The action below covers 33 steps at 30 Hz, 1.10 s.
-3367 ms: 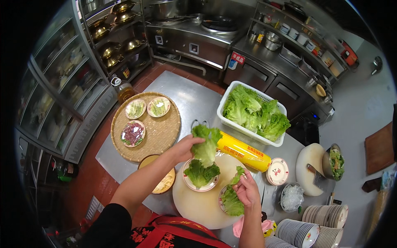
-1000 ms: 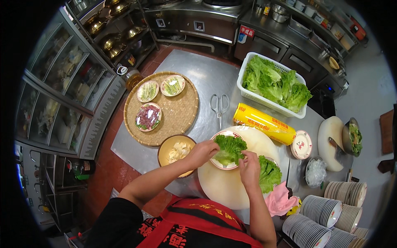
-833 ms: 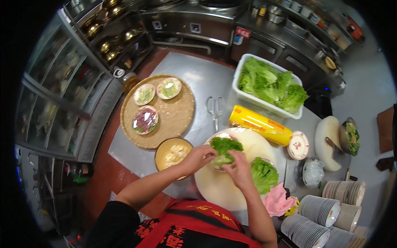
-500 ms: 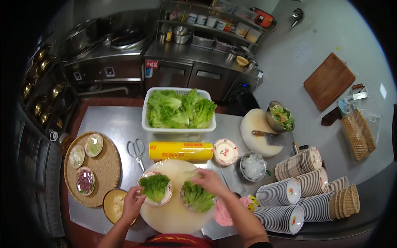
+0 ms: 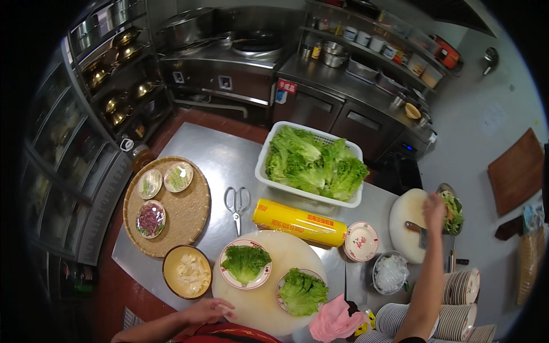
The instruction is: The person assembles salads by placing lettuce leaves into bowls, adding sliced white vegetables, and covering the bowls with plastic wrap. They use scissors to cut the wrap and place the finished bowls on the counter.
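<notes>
My right hand (image 5: 434, 212) is stretched to the far right, over a small white cutting board beside a metal bowl (image 5: 456, 220) of leafy scraps. Its fingers are blurred, so whether they hold anything is unclear. Low at the near edge, my left hand (image 5: 210, 312) hovers with loosely bent, parted fingers and nothing visible in it. On the large round white board (image 5: 260, 308) in front of me sit two patterned plates, each bearing green lettuce: the left lettuce leaf (image 5: 246, 263) lies flat, while the right lettuce leaf (image 5: 303, 291) overhangs its plate's rim.
A white basket (image 5: 311, 195) heaped with lettuce stands behind a yellow wrap roll (image 5: 299, 223). Scissors (image 5: 237, 208), a woven tray (image 5: 189, 223) with wrapped plates and a yellow bowl (image 5: 171, 286) are leftward. Pink cloth (image 5: 334, 320), a cleaver (image 5: 422, 235) and stacked bowls (image 5: 394, 317) are rightward.
My right hand has gone from above the right plate, where it held a pale leaf piece, to beside the scrap bowl. My left hand has left the left plate's edge. The view has turned.
</notes>
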### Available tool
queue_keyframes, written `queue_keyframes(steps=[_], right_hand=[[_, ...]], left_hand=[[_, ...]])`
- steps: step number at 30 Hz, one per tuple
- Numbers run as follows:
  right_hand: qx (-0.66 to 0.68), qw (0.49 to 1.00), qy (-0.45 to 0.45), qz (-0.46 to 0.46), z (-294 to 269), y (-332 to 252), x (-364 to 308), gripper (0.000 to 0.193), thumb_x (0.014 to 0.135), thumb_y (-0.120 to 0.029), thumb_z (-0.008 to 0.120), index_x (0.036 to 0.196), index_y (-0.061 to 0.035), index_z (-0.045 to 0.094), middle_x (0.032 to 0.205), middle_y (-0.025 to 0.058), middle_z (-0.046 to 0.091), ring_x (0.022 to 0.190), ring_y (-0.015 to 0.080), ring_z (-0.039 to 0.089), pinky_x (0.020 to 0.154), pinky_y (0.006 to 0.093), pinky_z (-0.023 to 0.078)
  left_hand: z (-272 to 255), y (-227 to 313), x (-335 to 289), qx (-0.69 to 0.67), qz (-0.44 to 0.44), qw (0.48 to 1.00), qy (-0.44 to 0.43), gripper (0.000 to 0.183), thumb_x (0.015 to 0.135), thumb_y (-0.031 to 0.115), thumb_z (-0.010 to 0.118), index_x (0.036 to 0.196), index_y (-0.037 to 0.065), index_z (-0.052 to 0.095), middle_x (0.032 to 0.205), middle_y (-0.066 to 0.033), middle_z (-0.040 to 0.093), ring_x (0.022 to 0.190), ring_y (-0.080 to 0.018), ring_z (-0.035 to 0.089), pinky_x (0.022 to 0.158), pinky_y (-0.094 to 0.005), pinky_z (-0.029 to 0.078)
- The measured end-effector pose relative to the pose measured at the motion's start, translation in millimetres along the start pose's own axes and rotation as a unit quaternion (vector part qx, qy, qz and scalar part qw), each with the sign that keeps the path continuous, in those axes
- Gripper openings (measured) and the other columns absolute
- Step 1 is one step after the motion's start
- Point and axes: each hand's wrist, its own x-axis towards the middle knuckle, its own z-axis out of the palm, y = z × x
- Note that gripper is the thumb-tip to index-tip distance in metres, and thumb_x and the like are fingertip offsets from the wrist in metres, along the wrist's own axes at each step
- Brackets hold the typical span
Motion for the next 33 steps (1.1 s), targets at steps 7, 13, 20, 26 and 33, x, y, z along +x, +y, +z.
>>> queue_keyframes(steps=[7,13,20,26,33], right_hand=[[0.08,0.953,-0.223,-0.186,159.9,-195.3,-93.5,0.022,0.079,-0.011,0.069,0.101,-0.006,0.069,0.091,0.0144,0.068,0.077,0.0264,0.066,0.069,0.0356,0.052],[-0.066,0.933,-0.253,-0.247,229.1,-241.4,-105.6,0.024,0.078,-0.016,0.066,0.101,-0.0091,0.069,0.094,0.0161,0.066,0.085,0.0353,0.064,0.077,0.0441,0.052],[-0.009,0.95,-0.112,-0.29,209.0,-280.6,-115.8,0.012,0.079,-0.01,0.064,0.091,-0.0081,0.061,0.089,0.0139,0.064,0.074,0.0355,0.063,0.063,0.0426,0.051],[0.082,0.885,0.003,-0.458,106.9,-327.3,-199.9,0.024,0.073,0.005,0.065,0.095,-0.0036,0.06,0.096,0.0143,0.063,0.081,0.0339,0.064,0.068,0.0374,0.054],[0.198,0.902,-0.165,-0.347,72.6,-306.5,-334.4,0.034,0.072,0.011,0.061,0.103,-0.0014,0.06,0.111,0.0165,0.057,0.097,0.031,0.061,0.08,0.0362,0.053]], left_hand=[[-23.1,-60.9,-54.0,-0.012,-0.139,0.988,0.065,0.033,0.098,0.022,0.054,0.125,0.003,0.054,0.113,-0.0087,0.066,0.087,-0.0116,0.06,0.074,-0.0221,0.047],[-42.8,-67.6,-65.2,-0.004,-0.15,0.98,0.128,0.038,0.097,0.027,0.055,0.126,0.003,0.053,0.113,-0.0086,0.065,0.088,-0.0132,0.06,0.076,-0.0232,0.048],[-45.7,8.7,-11.6,0.046,0.044,0.991,0.121,0.043,0.096,0.033,0.056,0.127,0.002,0.052,0.114,-0.0085,0.063,0.089,-0.015,0.06,0.079,-0.0246,0.048],[29.5,143.2,89.3,-0.318,0.219,0.908,-0.163,0.06,0.098,0.044,0.045,0.143,0.006,0.03,0.146,-0.0146,0.037,0.13,-0.032,0.043,0.103,-0.0512,0.04],[39.9,135.5,92.1,-0.356,0.274,0.89,-0.083,0.047,0.096,0.023,0.054,0.137,0.006,0.042,0.135,-0.0118,0.05,0.125,-0.0266,0.05,0.104,-0.0451,0.042]])
